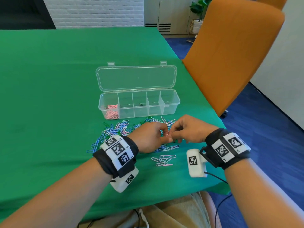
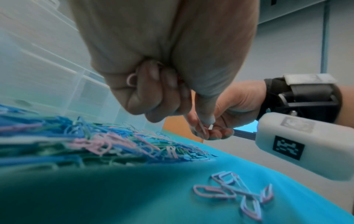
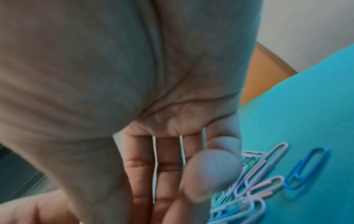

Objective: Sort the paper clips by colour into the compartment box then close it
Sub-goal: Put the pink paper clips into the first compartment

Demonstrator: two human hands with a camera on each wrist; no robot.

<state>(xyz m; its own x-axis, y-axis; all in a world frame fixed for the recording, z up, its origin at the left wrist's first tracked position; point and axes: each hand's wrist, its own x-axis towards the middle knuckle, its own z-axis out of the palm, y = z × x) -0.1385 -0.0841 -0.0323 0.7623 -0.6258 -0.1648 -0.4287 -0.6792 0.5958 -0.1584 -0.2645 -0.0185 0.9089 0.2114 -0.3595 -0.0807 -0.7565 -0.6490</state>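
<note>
The clear compartment box (image 1: 171, 107) stands open with its lid (image 1: 136, 78) laid back. Pink clips (image 1: 111, 111) lie in its leftmost compartment; the other compartments look bare. A mixed pile of blue, green, white and pink clips (image 1: 118, 129) lies in front of it. My two hands meet just above the pile. My left hand (image 1: 160, 134) is curled round pink clips, and one loop (image 2: 131, 79) shows between its fingers. My right hand (image 1: 172, 134) pinches a pink clip (image 1: 167, 135) at the left hand's fingertips; that clip (image 2: 202, 128) also shows in the left wrist view.
A small group of pink and white clips (image 1: 162, 160) lies on the green cloth (image 1: 49, 79) near the front edge. A few more clips, one blue (image 3: 304, 168), lie under my right hand. An orange chair (image 1: 230, 55) stands at the table's right edge.
</note>
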